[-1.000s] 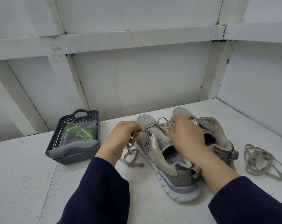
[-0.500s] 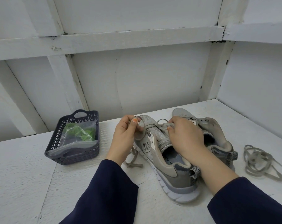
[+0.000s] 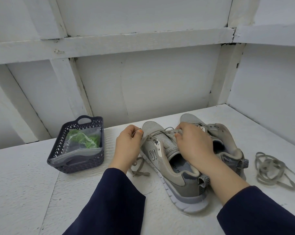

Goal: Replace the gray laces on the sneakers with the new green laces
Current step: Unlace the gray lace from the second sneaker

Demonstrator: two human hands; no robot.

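Table (image 3: 24, 184): white, open room front-L and btwn basket & shoes. Back wall (image 3: 160, 82) & R wall (image 3: 270, 90) close it in at the corner. Near sneaker (image 3: 182, 182) mid-table, far sneaker (image 3: 228, 138) touching it on the R. Dark basket (image 3: 85, 164) to the L by the back wall, holding bag of green laces (image 3: 83, 139). Loose lace pile (image 3: 272, 168) R of shoes, well apart. L hand (image 3: 128, 146) pinches gray lace (image 3: 160, 132) beside the toe. R hand (image 3: 194, 143) has fingers curled on it over the tongue.
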